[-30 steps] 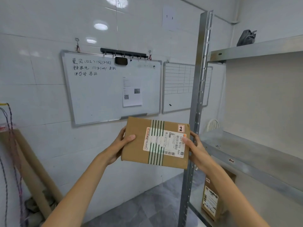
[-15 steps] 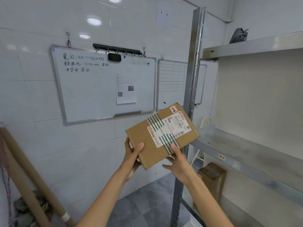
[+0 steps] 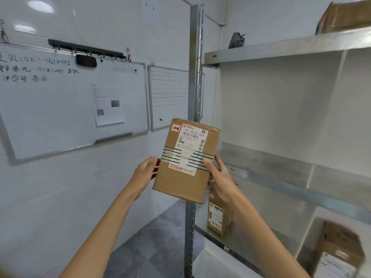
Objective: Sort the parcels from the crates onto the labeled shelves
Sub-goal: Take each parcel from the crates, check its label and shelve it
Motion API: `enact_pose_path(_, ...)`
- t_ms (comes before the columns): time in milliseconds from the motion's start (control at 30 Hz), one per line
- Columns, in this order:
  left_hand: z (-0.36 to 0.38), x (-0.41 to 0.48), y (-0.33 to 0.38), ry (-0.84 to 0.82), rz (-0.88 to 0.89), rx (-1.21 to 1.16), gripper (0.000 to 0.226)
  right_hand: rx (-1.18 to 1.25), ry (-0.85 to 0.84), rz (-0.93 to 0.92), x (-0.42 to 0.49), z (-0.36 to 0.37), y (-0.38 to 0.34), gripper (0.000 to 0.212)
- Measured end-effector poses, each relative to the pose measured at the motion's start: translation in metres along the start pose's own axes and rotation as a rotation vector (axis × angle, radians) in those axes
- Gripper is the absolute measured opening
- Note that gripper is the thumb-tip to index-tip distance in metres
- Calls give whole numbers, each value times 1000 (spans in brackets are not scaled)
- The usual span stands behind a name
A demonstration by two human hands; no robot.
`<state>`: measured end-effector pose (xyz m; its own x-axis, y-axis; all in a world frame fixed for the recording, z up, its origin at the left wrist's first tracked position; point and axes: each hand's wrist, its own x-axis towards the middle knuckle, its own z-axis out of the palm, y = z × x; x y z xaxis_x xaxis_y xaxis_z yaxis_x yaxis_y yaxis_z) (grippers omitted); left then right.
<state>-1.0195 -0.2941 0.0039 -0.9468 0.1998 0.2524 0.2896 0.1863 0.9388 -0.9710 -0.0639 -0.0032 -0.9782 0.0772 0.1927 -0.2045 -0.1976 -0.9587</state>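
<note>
Here, cardboard parcel point(image 3: 185, 161) long axis near vertical, label facing camera, left hand point(image 3: 145, 173) and right hand point(image 3: 219, 178) gripping its sides.

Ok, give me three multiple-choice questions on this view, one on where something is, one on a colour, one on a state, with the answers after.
1. Where is the dark grey crumpled bundle? A on the floor; B on the top metal shelf; C on the whiteboard ledge.
2. What colour are the stripes across the brown cardboard parcel? A red; B yellow; C dark green.
3. How is that parcel held? A by the left hand and right hand together; B by one hand; C it lies on a shelf.
Answers: B, it sits at the shelf's left end; C, the bands look dark green; A, a hand grips each side edge.
</note>
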Motion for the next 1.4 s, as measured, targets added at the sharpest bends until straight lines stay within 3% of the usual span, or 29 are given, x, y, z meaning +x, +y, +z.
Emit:
enact_pose_path(133, 24, -1, 2, 46, 19, -46, 27, -54, 130, -105, -29, 1, -10, 93)
enact_pose_path(300, 64, -15, 12, -72, 119, -35, 30, -152, 321, -202, -78, -15, -24, 64)
enact_pose_path(767, 197, -101, 74, -450, 277, -265, 31, -357, 813, -293, -233, -88, -74, 50)
enact_pose_path(900, 234, -117, 99, -559, 325, -288, 29, -413, 865, -354, -261, -116, -98, 44)
enact_pose_path(1100, 284, -125, 139, -598, 531, -234, 34, -428, 871, -442, -278, -163, -129, 37)
enact_pose_path(1400, 378, -100, 170, -619, 569, -195, 49, -494, 866, -497, -258, -266, -165, 40)
